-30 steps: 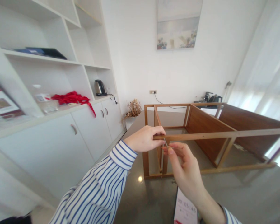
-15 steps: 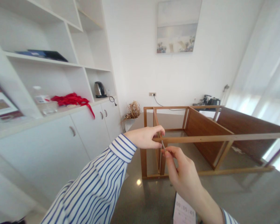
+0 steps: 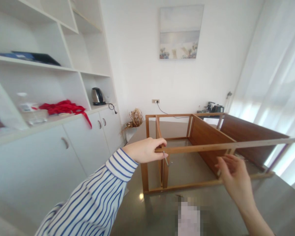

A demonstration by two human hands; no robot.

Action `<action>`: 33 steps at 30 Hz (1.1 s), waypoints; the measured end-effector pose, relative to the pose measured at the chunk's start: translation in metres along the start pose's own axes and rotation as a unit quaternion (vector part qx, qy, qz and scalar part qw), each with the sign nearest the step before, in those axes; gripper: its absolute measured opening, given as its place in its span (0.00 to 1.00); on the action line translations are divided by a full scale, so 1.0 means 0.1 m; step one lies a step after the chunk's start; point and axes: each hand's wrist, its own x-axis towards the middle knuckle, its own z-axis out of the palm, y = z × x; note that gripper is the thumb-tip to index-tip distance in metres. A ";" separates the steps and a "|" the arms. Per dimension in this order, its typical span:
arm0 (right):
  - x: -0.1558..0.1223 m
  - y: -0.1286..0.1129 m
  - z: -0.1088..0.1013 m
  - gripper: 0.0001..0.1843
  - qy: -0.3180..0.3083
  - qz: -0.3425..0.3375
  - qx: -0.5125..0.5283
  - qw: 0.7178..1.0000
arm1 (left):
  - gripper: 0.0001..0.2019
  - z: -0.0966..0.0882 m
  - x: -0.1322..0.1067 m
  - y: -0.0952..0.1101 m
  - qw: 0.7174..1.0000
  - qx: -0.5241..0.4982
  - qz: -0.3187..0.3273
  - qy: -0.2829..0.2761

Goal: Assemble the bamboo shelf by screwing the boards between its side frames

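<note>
My left hand [image 3: 146,150], in a striped sleeve, is closed round the left end of the upper front rail of a wooden shelf frame [image 3: 199,147]. The thumb lies over the rail and the other fingers are beneath it. Just beside those fingers a thin metal hex key [image 3: 166,159] hangs from the rail, its bent end pointing right. Nobody's fingers grip the key's free end. Well to the right, in front of the frame's middle upright, my right hand [image 3: 236,175] is raised with loosely curled fingers, slightly blurred; nothing shows in it.
The frame lies on a dark glossy table [image 3: 147,216]. A pixelated pale object [image 3: 189,216] lies at the near edge, with a small dark item [image 3: 179,196] behind it. White cabinets [image 3: 71,144] run along the left, bearing a kettle [image 3: 97,96] and red cloth [image 3: 64,107].
My right hand has let go of the hex key and moved right, leaving the key hanging at the rail. The left hand keeps its hold. The view has shifted slightly.
</note>
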 end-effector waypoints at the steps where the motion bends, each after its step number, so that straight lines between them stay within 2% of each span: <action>1: 0.11 0.21 -0.09 0.32 0.024 0.025 -0.046 0.998 | 0.21 0.00 0.00 0.00 1.000 0.002 -0.001 0.002; 3: 0.30 0.53 -0.21 0.39 0.034 0.039 -0.150 0.987 | 0.20 -0.01 0.00 0.02 1.000 0.004 0.000 0.007; 5: 0.41 0.68 -0.24 0.36 -0.004 -0.012 -0.232 0.973 | 0.18 -0.01 0.00 0.03 1.000 0.005 0.004 0.013; 8: 0.45 0.69 -0.19 0.27 -0.064 -0.065 -0.308 0.947 | 0.17 -0.02 0.01 0.03 1.000 0.005 0.009 0.017; 12: 0.44 0.64 -0.13 0.26 -0.070 -0.072 -0.351 0.931 | 0.17 -0.01 0.03 0.01 1.000 0.010 0.009 0.014; 22: 0.47 0.69 -0.08 0.20 -0.052 -0.078 -0.367 0.926 | 0.20 0.00 0.03 -0.01 1.000 0.014 -0.001 0.012; 33: 0.56 0.81 0.07 0.14 -0.019 -0.075 -0.307 0.948 | 0.19 -0.03 0.00 0.06 0.999 0.021 -0.019 0.017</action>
